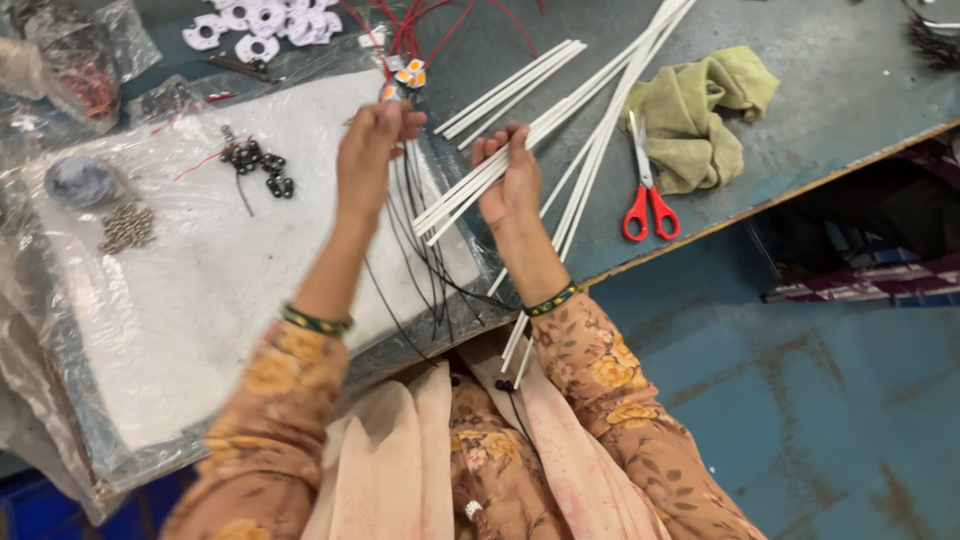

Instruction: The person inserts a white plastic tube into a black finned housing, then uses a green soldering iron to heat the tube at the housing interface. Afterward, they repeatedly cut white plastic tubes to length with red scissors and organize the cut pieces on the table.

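The white tubes [470,190] are the main thing here: a fanned-out bundle of thin plastic sleeves held in the right hand [510,180], fingers clenched around the middle of them, so the ends stick out toward the foam sheet on one side and up across the counter [800,110] on the other. A few more of the same tubes [510,85] lie loose on the counter just beyond, and some hang off the near edge by the person's lap.

The left hand [375,145] is up just beside the right one, fingers pinched on a bunch of thin black wires [425,260] that trail down over the edge toward the lap. Right above those fingers is a small orange and white part [408,75] with red wires [420,25] running off behind it.

Going outward: the white foam sheet [200,270] under clear plastic has a little cluster of black parts [258,165] and a pile of small metal bits [127,227] on it. White plastic pieces [265,20] sit at the far edge. Off to the right there's a green rag [695,110] with red-handled scissors [645,195] lying against it.

What I'd worry about: that bundle is held pretty loosely fanned, so a tube or two could slide out and drop to the blue floor [800,400]. Also the black wires are all draped together, so they look like they could tangle or snag on the tubes hanging off the edge.
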A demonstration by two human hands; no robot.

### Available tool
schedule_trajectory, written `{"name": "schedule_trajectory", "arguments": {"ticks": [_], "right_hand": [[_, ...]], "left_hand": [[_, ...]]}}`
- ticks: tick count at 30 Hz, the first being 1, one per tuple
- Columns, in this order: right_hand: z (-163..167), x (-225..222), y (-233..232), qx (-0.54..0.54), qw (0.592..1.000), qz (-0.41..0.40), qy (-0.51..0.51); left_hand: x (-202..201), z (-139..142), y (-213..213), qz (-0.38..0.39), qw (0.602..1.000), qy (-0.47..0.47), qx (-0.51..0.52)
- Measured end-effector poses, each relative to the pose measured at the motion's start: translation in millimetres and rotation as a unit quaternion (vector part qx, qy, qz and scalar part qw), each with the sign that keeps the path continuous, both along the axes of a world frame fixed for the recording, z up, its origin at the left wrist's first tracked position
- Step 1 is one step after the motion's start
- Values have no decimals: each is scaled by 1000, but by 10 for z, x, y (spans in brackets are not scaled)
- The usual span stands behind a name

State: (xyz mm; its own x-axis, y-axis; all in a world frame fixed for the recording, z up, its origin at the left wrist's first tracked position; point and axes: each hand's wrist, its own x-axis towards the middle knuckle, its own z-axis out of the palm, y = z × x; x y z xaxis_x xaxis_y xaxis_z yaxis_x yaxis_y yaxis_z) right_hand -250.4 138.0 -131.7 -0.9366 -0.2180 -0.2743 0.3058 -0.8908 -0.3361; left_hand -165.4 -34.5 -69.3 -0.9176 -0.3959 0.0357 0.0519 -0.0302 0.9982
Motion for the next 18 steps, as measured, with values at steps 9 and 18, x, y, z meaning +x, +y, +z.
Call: {"name": "schedule_trajectory", "arguments": {"ticks": [9,18], "right_hand": [[68,198,-43,-1,999,22,46],[87,324,-97,22,996,-8,90]], "left_hand": [[-1610,69,626,-331,884,-191,-269],[-1719,124,1174,-390,813,-355,-247]]}}
